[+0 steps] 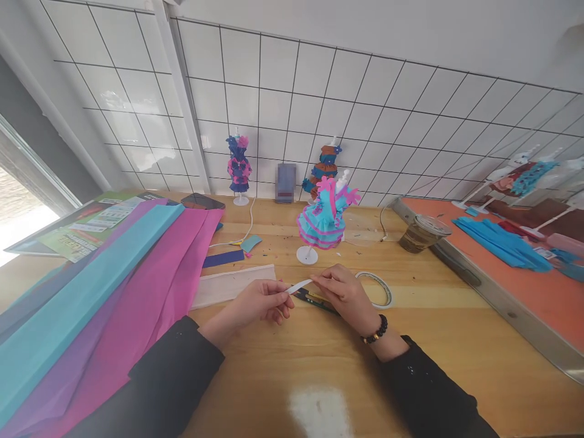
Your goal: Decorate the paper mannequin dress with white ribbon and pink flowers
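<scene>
My left hand [262, 301] and my right hand [344, 295] both pinch a short white strip of tape or paper [300, 286], held between them just above the wooden table [319, 365]. Under my right hand lie dark scissors or pens [314, 300]. A roll of clear tape [376, 288] lies just right of my right hand. Behind my hands stands a small mannequin in a blue and pink paper dress [325, 219] on a white stand. A white ruler-like strip [230, 285] lies left of my left hand.
Sheets of pink, turquoise and purple crepe paper [114, 292] cover the table's left. Two more dressed mannequins [239, 165] [325, 165] stand by the tiled wall, beside a small box [285, 182]. A plastic cup [422, 233] stands at the right, next to an orange board [524, 286] with blue paper.
</scene>
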`<state>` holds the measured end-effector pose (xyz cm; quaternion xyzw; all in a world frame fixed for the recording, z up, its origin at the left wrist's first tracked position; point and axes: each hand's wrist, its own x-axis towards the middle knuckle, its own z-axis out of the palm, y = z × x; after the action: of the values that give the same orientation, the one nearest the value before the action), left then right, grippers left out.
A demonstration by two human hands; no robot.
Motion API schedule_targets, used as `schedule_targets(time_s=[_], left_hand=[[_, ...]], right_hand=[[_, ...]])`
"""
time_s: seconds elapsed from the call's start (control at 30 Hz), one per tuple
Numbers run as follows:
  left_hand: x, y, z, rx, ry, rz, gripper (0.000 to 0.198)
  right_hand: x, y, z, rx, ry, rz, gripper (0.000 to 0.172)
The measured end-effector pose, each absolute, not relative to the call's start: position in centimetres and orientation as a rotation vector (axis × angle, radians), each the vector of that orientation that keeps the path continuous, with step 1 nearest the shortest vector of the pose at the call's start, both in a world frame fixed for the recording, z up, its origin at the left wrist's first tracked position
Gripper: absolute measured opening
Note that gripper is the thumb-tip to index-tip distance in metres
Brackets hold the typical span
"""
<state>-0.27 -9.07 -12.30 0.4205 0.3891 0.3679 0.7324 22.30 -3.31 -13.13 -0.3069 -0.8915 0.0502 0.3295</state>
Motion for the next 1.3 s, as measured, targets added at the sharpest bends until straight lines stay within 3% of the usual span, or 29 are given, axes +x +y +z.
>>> schedule_targets(time_s=[0.37, 0.57, 1.0, 1.3], left_hand=[[0.0, -9.2, -11.9, 0.905, 0.869, 0.741, 0.029], [0.0, -9.1, -12.1, 0.956, 0.942, 0.691, 0.028], [1.1, -9.7, -12.6, 1.08, 1.003, 0.624, 0.032], [1.6, -9.9, -13.6, 1.128, 1.028, 0.671, 0.022]], right_hand=[[22.4, -3.2, -13.8, -0.886, -2.28, 0.398, 0.03], [22.4, -3.0, -13.7, -0.993, -2.23, 0.447, 0.051], [22.8, -3.7, -12.2, -1.027, -2.054, 0.475, 0.026], [23.0, -3.8, -12.1, -1.02, -2.033, 0.421, 0.023]])
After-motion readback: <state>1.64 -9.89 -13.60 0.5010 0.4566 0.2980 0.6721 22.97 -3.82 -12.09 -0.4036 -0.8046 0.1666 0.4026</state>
